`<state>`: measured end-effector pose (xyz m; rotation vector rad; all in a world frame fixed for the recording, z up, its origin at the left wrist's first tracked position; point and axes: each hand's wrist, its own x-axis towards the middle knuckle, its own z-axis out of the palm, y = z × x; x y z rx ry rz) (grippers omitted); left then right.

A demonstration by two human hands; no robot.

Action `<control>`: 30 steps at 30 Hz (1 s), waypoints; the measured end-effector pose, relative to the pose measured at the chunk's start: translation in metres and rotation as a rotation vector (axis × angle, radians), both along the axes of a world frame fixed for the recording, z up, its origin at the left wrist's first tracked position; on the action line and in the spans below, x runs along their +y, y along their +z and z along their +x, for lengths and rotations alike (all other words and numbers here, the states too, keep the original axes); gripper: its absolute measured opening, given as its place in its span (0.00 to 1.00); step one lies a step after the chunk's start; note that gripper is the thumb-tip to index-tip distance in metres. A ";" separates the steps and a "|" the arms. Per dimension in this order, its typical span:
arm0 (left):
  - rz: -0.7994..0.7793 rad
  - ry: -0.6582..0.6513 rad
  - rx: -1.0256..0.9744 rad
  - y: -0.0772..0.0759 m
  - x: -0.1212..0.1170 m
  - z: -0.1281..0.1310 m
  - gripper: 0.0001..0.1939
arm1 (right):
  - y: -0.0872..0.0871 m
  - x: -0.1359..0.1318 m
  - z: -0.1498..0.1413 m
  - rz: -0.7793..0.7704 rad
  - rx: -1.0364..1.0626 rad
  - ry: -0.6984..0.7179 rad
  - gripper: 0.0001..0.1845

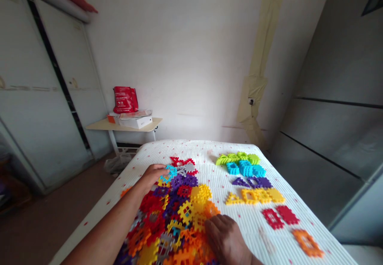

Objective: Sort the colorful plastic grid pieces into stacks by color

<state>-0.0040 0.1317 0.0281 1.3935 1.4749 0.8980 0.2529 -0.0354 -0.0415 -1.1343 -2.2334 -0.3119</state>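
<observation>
A heap of mixed plastic interlocking tiles [176,213] in red, yellow, purple, orange and grey lies on a white ribbed mattress [209,149]. My left hand [152,176] reaches over the heap's far left side, its fingers closed on a light blue tile [170,173]. At the heap's near right edge my right hand [228,239] rests knuckles up among orange tiles, fingers curled under; what they hold is hidden. To the right, tiles lie sorted by colour: green [237,159], blue [245,170], purple [253,182], yellow [255,196], red [280,216] and orange [308,243].
A small beige side table [98,126] behind the mattress carries a red bag [125,99] and a white box [136,122]. White wardrobe doors [36,109] stand at left, a grey cabinet [338,109] at right. Bare floor lies left of the mattress.
</observation>
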 end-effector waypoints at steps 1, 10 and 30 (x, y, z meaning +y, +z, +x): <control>0.020 -0.006 -0.023 0.003 -0.005 -0.001 0.15 | 0.000 0.000 0.000 0.000 -0.002 0.000 0.08; 0.117 -0.103 -0.149 0.015 -0.077 -0.007 0.17 | 0.004 -0.001 0.002 -0.036 0.022 -0.017 0.11; 0.259 -0.320 -0.145 -0.010 -0.163 0.011 0.13 | 0.049 -0.006 -0.063 -0.792 1.238 0.340 0.18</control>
